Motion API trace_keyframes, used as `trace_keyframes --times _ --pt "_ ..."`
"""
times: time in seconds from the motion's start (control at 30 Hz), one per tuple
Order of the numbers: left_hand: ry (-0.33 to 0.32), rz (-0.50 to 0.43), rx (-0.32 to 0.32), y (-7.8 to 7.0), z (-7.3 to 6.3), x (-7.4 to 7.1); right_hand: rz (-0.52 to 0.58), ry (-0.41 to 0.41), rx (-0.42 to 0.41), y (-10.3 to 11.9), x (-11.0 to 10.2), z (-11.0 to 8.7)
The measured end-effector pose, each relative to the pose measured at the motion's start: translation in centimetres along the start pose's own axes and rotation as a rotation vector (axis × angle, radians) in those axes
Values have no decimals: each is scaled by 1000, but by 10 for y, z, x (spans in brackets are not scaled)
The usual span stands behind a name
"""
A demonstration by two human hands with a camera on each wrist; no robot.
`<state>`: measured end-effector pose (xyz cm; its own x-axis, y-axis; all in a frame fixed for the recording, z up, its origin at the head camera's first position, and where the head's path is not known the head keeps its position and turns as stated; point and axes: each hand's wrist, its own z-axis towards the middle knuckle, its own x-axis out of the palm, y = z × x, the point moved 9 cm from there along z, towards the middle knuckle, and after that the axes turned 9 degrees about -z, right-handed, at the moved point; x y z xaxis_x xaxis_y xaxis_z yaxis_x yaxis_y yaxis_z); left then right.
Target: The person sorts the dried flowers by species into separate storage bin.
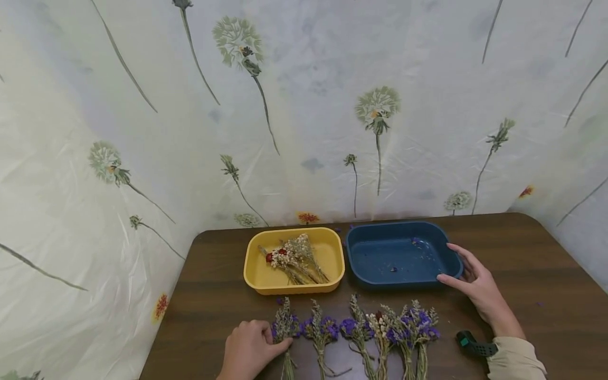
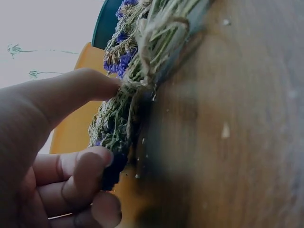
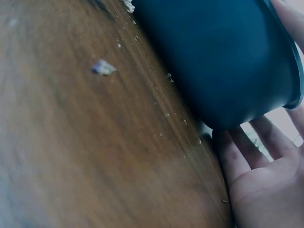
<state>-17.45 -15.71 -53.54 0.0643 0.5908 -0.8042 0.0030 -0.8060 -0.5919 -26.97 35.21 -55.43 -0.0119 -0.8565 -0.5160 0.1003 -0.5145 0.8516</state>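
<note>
My left hand (image 1: 252, 348) pinches the leftmost bundle of dried flowers (image 1: 285, 327) between thumb and fingers. In the left wrist view the thumb lies at its twine tie (image 2: 137, 83), with purple blooms around it. My right hand (image 1: 482, 290) holds the right end of a blue tray (image 1: 394, 279), thumb at the near corner and fingers along the side. The right wrist view shows fingers against the tray's outer wall (image 3: 218, 61). Small purple and dark scraps lie in the tray.
A yellow tray (image 1: 294, 289) left of the blue one holds bundles with cream and red flowers. Several tied bundles (image 1: 363, 338) lie in a row along the front of the wooden table (image 1: 204, 295). A dark wristband (image 1: 475, 345) is near my right sleeve. A flower-patterned sheet (image 1: 309, 105) hangs behind.
</note>
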Motion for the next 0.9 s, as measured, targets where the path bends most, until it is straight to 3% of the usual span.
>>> trace_keyframes --times 0.3,0.9 --pt "-7 -32 -33 5 -5 2 17 4 7 2 1 2" --pt "149 -216 -14 11 -1 7 23 -14 28 -1 -3 -3"
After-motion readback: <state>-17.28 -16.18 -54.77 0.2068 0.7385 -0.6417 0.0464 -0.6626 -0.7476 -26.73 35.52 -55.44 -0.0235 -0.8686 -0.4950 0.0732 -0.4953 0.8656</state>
